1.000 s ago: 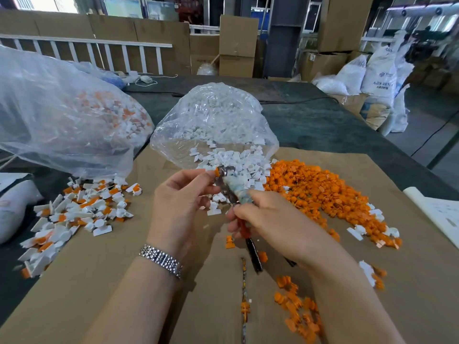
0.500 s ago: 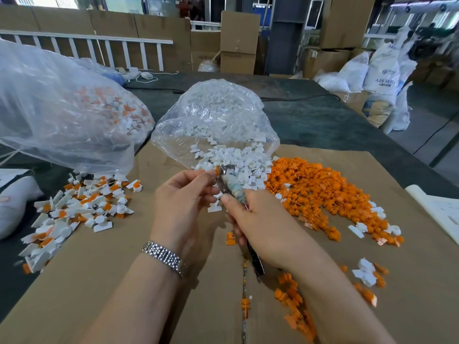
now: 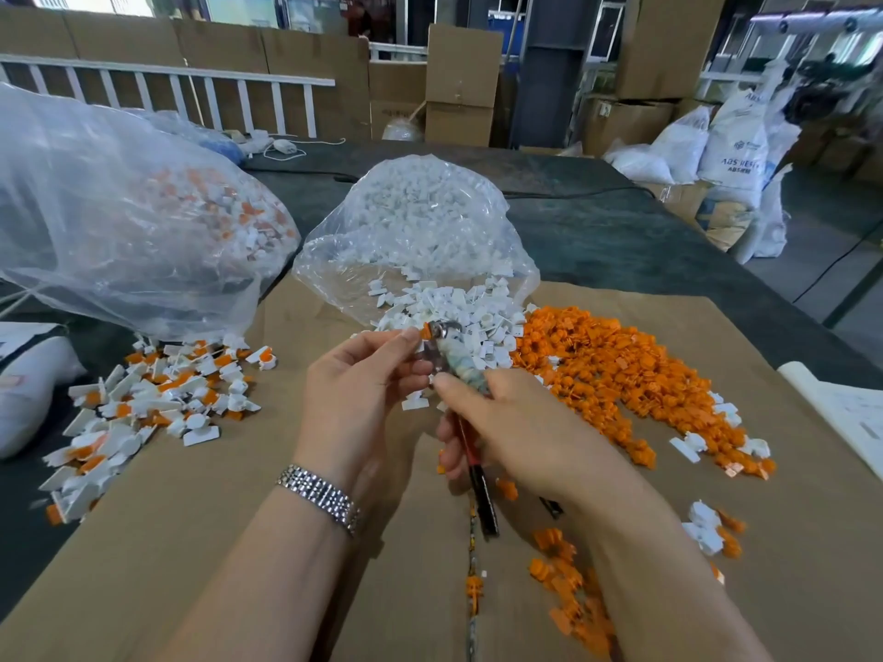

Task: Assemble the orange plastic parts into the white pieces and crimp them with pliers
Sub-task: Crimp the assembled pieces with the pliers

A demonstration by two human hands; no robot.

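Your right hand (image 3: 516,422) is clenched around the handles of the pliers (image 3: 458,375), whose metal nose points away from you and meets a small orange-and-white piece (image 3: 424,331). Your left hand (image 3: 363,379) pinches that piece between thumb and fingertips, the other fingers loosely curled. Relative to the pliers, the loose white pieces (image 3: 458,308) spill from a clear bag (image 3: 420,222) just behind, the orange parts (image 3: 616,375) lie to the right, and finished pieces (image 3: 157,398) sit well to the left.

Both hands over cardboard (image 3: 191,542): left hand (image 3: 353,394) pinching orange-and-white piece (image 3: 420,333), right hand (image 3: 516,432) around pliers (image 3: 458,375).
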